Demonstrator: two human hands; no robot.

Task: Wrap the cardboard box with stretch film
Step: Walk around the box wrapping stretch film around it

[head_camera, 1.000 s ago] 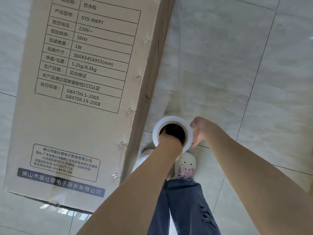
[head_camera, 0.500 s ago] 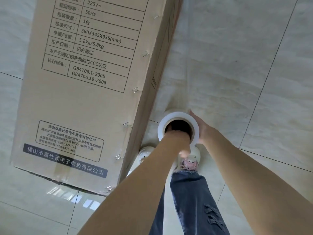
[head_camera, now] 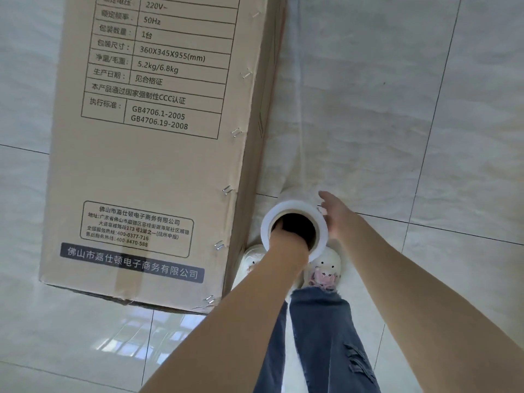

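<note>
A tall cardboard box (head_camera: pixel 147 171) with printed black text stands on the tiled floor at the left. A roll of stretch film (head_camera: pixel 295 208) is seen end-on just right of the box. My left hand (head_camera: pixel 279 229) reaches into the roll's dark core and holds it from inside; the fingers are hidden. My right hand (head_camera: pixel 334 214) rests flat against the roll's right side, fingers stretched out. A sheet of clear film (head_camera: pixel 297 109) runs from the roll up along the box's right side.
Pale glossy floor tiles (head_camera: pixel 425 123) surround the box. My legs in blue jeans (head_camera: pixel 320 336) and white slippers (head_camera: pixel 326 268) stand right below the roll, close to the box's lower right corner.
The box has shifted down and right in view as the camera moved. My right hand went from touching the roll's rim to lying flat along its right side.
</note>
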